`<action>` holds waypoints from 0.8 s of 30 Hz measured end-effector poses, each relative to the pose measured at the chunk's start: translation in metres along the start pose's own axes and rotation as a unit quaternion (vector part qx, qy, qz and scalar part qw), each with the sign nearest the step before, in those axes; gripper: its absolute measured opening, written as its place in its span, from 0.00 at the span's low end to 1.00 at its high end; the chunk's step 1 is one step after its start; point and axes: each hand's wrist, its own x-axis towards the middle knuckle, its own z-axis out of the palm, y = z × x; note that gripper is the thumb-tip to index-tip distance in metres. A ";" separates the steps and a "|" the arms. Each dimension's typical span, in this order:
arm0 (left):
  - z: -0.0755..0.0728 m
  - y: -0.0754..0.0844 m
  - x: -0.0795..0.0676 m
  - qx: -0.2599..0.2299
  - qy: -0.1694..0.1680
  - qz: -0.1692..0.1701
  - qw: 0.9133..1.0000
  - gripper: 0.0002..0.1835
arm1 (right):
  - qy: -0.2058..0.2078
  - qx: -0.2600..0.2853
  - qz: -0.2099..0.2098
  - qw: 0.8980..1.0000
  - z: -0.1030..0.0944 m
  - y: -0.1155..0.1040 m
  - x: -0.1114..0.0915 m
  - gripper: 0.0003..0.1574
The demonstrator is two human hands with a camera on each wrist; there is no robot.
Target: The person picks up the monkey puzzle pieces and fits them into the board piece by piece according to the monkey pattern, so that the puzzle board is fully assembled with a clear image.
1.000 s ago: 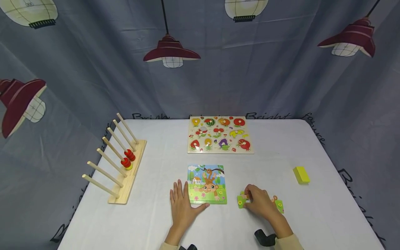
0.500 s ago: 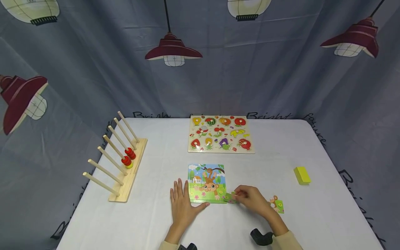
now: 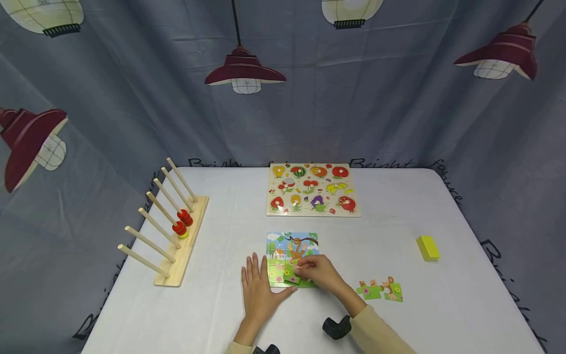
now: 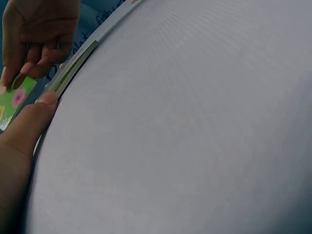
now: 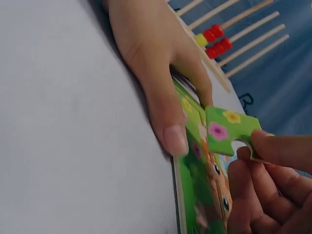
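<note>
My right hand (image 3: 322,272) pinches a green jigsaw piece (image 5: 229,129) with pink and yellow flowers between thumb and fingers. It holds the piece tilted, just above the lower part of the monkey puzzle board (image 3: 274,241). Flat on the table beside that board lies my left hand (image 3: 258,290), fingers straight. Its thumb touches the board's near edge, as the right wrist view shows. To the right of the board lie two more jigsaw pieces, a green one (image 3: 371,292) and one with part of a monkey (image 3: 392,290). The right hand hides part of the board's picture.
A wooden peg rack (image 3: 193,241) with red and yellow beads stands at the left. A fruit puzzle board (image 3: 313,191) lies at the back of the white table (image 3: 239,196). At the right is a yellow block (image 3: 427,248). Grey curtain surrounds the table.
My right hand has picked up the flowered green piece from the right and carried it left over the monkey board. The left hand has stayed in place.
</note>
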 end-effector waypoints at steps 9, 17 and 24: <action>0.001 0.000 0.000 0.005 0.007 0.004 1.000 0.63 | -0.015 -0.020 -0.005 1.000 0.015 -0.007 0.018 0.11; 0.002 -0.001 -0.001 0.013 0.032 0.018 0.999 0.63 | -0.006 -0.078 -0.028 0.997 0.029 -0.009 0.024 0.12; 0.001 -0.001 0.000 0.015 0.016 0.009 1.000 0.63 | 0.025 -0.143 -0.027 0.989 0.036 -0.017 0.023 0.11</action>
